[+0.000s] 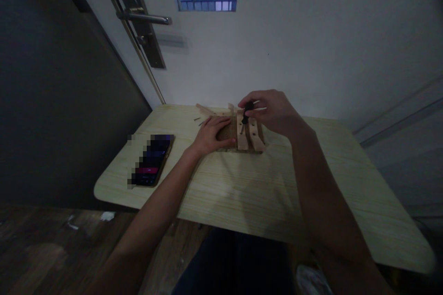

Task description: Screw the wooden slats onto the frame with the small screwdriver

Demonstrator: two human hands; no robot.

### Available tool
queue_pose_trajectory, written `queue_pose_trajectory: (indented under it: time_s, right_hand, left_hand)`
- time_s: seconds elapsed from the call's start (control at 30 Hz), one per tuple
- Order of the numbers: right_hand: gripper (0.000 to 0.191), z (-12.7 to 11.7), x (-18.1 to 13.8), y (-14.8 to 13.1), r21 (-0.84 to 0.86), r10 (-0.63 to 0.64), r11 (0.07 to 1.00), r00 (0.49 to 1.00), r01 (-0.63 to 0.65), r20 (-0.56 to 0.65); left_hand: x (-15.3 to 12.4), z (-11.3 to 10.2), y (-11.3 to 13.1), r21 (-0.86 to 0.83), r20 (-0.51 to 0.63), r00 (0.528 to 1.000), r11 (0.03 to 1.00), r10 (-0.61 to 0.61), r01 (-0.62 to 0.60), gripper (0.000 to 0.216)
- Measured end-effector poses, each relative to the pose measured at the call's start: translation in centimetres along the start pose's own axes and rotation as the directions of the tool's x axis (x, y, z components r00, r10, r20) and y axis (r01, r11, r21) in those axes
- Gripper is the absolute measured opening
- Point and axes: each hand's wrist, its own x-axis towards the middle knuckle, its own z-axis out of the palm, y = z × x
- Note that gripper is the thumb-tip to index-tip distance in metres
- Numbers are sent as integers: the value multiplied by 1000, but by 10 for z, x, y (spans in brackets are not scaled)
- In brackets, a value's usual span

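Note:
My right hand (273, 109) is closed around the black handle of a screwdriver (247, 114). The tool leans over a pale wooden strip (242, 143), its tip near a hole or screw in the wood; actual contact is too small to make out. A second pale strip (255, 140) with dark holes lies just to the right. Both rest on a brown board (225, 135). Flat on the left side of that board, my left hand (209, 134) has its fingers stretched out.
On the left of the wooden table (221, 184) lies a phone (155, 161) with a lit screen. Small screws or nails (197, 119) and a pale wood piece (205, 109) sit behind my left hand. A white door (311, 46) with a metal handle (148, 18) stands behind the table.

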Motion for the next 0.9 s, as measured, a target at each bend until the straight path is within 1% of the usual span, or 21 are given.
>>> queue_pose_trajectory:
  time_s: [0.13,0.23,0.3,0.4,0.5,0.6,0.7,0.77,0.9]
  right_hand:
    - [24,-2,0,3,1,-2,1000,999,2,37]
    - [18,-3,0,0,-6,37,999,999,-37,11]
    - [15,-2,0,-4,-41,56,998,998,-57,-25]
    - [20,0,1,-8,-91,46,995,997,-51,-54]
    - [20,4,2,-9,-118,30,992,998,-37,-58]
    - [15,5,2,-7,-141,21,990,998,-29,-54]
    - [7,3,0,-5,-126,17,992,998,-25,-61]
    - [12,1,-1,-4,-118,21,993,999,-27,-48]
    - [27,-4,-3,-4,-146,28,989,999,-24,29]
  left_hand:
    - [0,-1,2,10,0,1000,1000,-4,4,69]
    - [0,0,1,5,-3,1000,1000,-3,3,68]
    - [0,0,0,5,-9,1000,1000,8,-8,68]
    - [1,1,-1,8,-15,1000,1000,27,-26,68]
    - [1,1,-1,5,-16,1000,1000,26,-26,71]
    - [2,0,-1,0,-3,1000,1000,21,-21,70]
    - [2,0,0,-1,7,1000,1000,15,-15,69]
    - [1,-1,0,-1,2,1000,1000,9,-9,69]
    - [0,0,-1,8,2,1000,1000,-1,1,69]
